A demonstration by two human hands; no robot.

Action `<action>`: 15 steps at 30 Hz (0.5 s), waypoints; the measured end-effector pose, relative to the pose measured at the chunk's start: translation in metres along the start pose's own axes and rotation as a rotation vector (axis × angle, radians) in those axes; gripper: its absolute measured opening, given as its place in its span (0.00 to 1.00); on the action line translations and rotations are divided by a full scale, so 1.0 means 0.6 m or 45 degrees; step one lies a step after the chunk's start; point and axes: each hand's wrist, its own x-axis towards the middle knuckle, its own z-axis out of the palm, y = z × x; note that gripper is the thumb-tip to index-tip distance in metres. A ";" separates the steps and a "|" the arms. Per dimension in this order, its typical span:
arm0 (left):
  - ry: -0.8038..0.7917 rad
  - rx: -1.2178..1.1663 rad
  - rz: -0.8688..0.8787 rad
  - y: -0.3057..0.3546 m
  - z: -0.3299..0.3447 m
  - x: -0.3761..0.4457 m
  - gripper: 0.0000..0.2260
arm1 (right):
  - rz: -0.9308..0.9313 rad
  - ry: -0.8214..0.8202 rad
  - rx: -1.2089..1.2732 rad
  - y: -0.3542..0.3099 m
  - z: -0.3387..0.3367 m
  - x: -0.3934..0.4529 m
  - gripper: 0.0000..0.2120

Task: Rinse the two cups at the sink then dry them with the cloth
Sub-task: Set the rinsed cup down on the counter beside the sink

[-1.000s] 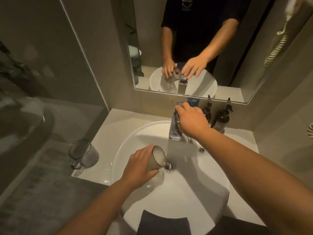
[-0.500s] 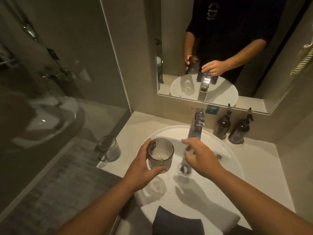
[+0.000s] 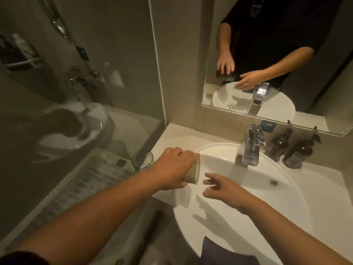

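Observation:
My left hand (image 3: 172, 167) grips a ribbed glass cup (image 3: 193, 174), tipped on its side with its mouth facing right over the left rim of the white sink (image 3: 286, 197). Close beside the cup's mouth, my right hand (image 3: 223, 186) hovers over the basin with fingers spread and nothing in it. A second clear cup (image 3: 142, 159) stands upright on the counter left of the sink, partly hidden by my left wrist. A dark folded cloth (image 3: 221, 251) lies on the sink's front rim.
The chrome tap (image 3: 251, 148) stands at the back of the basin, no water visibly running. Two dark pump bottles (image 3: 298, 152) stand right of it under the mirror (image 3: 277, 54). A glass shower partition (image 3: 76, 83) closes off the left.
My left hand has tipped the cup from upright onto its side and carried it left to the sink's rim. My right hand followed it leftward. The view shifted left.

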 end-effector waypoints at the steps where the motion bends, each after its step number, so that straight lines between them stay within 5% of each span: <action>1: -0.035 0.228 0.111 -0.003 -0.012 0.015 0.37 | 0.099 0.009 -0.058 0.015 -0.002 -0.004 0.30; 5: -0.090 0.784 0.490 0.001 -0.043 0.065 0.30 | 0.256 0.113 -0.203 0.064 -0.019 -0.021 0.09; 9: -0.062 0.981 0.747 0.005 -0.035 0.090 0.23 | 0.283 0.266 -0.226 0.090 -0.026 -0.039 0.15; 12: -0.009 0.845 0.807 -0.002 -0.011 0.103 0.29 | 0.307 0.317 -0.234 0.100 -0.024 -0.046 0.18; 15: -0.062 0.450 0.617 -0.002 -0.002 0.101 0.39 | 0.275 0.329 -0.202 0.097 -0.020 -0.047 0.15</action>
